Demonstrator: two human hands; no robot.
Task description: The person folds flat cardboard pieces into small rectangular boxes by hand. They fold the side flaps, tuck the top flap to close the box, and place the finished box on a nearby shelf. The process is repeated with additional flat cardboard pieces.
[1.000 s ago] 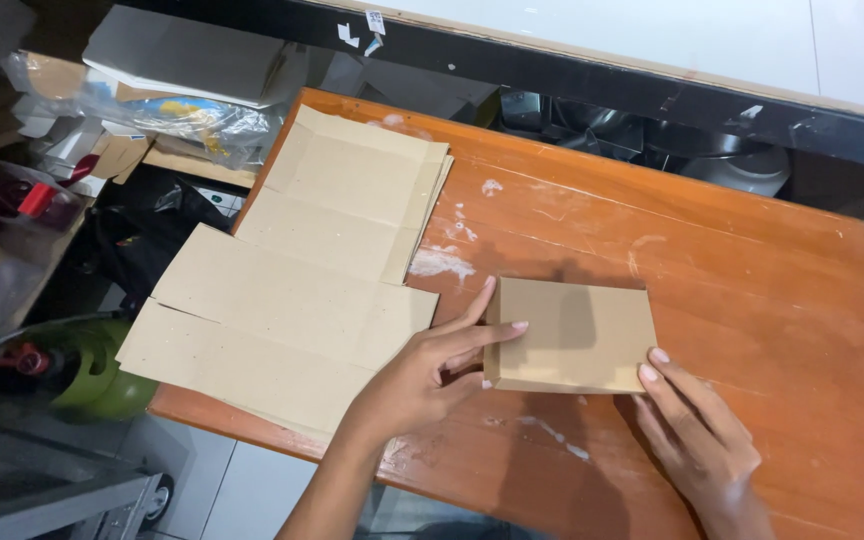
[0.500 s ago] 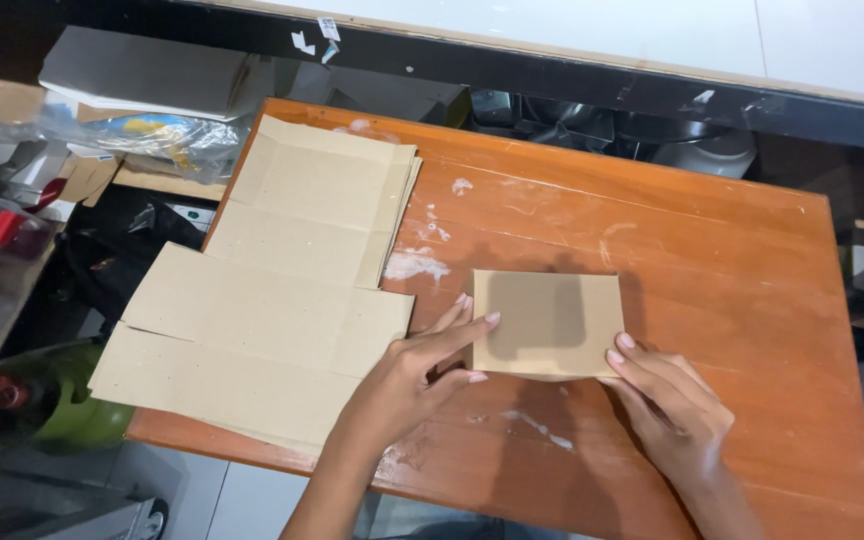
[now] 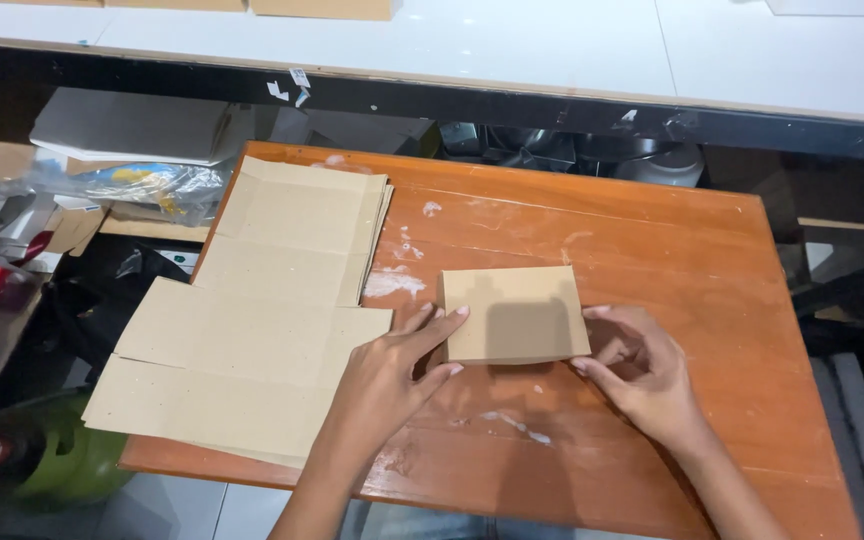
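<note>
A folded brown card point(image 3: 515, 313) lies flat near the middle of the orange wooden bench point(image 3: 672, 250), just right of a stack of flat card blanks point(image 3: 252, 340) that spreads over the bench's left side and overhangs its left edge. The folded piece and the stack lie just beside each other without overlapping, as far as the view shows.

The left hand point(image 3: 384, 380) rests on the bench with its fingers spread and stretched out; the fingertips touch the card's left edge and lower left corner, pressing rather than gripping. The right hand point(image 3: 642, 375) sits at the card's lower right corner, fingers half curled, the index tip against the right edge. Neither hand is closed around the card; both steady it from the sides.

The card looks thin, light and fairly stiff, probably folded double, so it should slide easily on the smooth bench and lift with little effort. It will likely crease or dent if pinched hard in the middle, and a folded flap may spring open once released. The safest hold seems to be along the two short edges or at opposite corners, thumb under and fingers on top, keeping the fold pressed shut.

White smears mark the bench around the card. Past the bench's left side lie boxes, a plastic bag point(image 3: 147, 185) and a green object point(image 3: 62, 465) on the floor.
</note>
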